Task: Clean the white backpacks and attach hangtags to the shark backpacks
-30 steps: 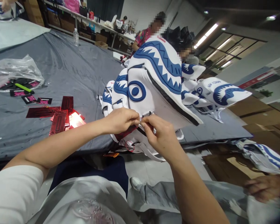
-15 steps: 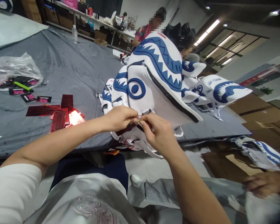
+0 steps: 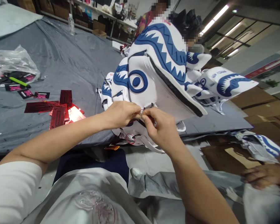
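White backpacks with blue shark-mouth and eye patterns stand in a row on the table, the nearest backpack (image 3: 151, 77) right in front of me. My left hand (image 3: 124, 113) is closed in a pinch at its lower side. My right hand (image 3: 157, 121) pinches too, fingertips almost touching the left ones. A bit of thin red string (image 3: 142, 109) shows at the fingertips, beside a black zipper pull (image 3: 151, 105); most of it is hidden by my fingers. Below hangs a red string loop (image 3: 130, 138) near a white strap (image 3: 151, 146).
Red tags with strings (image 3: 58, 116) lie left on the grey-covered table (image 3: 60, 62). Beyond are small black-pink cards (image 3: 25, 93), a green pen (image 3: 20, 81), a plastic bag (image 3: 16, 60) and a bottle (image 3: 71, 25). Another person's hand (image 3: 266, 175) is at lower right, near cardboard boxes (image 3: 254, 102).
The view has shifted slightly, so the backpacks and table items sit a little higher. Both my hands stay pinched together at the same spot on the backpack.
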`<move>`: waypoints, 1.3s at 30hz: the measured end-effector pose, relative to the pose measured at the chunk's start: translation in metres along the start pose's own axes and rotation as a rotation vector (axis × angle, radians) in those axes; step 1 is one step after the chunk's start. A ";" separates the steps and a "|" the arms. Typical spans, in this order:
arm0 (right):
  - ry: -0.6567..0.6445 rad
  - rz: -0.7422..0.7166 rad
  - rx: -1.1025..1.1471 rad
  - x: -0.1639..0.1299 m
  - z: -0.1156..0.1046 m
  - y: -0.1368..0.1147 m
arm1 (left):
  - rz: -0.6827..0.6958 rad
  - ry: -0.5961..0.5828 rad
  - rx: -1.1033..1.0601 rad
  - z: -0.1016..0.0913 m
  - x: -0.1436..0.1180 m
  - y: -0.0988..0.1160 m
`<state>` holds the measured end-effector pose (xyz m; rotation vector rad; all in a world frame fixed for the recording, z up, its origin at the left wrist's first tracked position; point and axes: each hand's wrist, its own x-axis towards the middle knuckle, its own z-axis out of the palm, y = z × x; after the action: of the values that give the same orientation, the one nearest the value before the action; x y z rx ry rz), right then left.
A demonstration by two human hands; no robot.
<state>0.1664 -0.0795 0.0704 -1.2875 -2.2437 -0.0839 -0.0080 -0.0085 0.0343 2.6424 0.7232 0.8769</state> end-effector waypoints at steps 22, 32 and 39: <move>0.011 -0.065 -0.051 -0.004 0.005 0.004 | -0.022 0.055 -0.107 0.002 -0.004 -0.001; -0.013 0.072 0.017 0.001 0.000 -0.003 | 0.043 0.093 0.275 0.005 -0.005 0.010; -0.006 0.078 0.020 0.002 0.004 -0.003 | 0.006 0.148 0.256 0.009 -0.005 0.007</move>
<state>0.1619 -0.0782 0.0684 -1.3649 -2.1906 -0.0286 -0.0040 -0.0177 0.0274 2.8226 0.9207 1.0543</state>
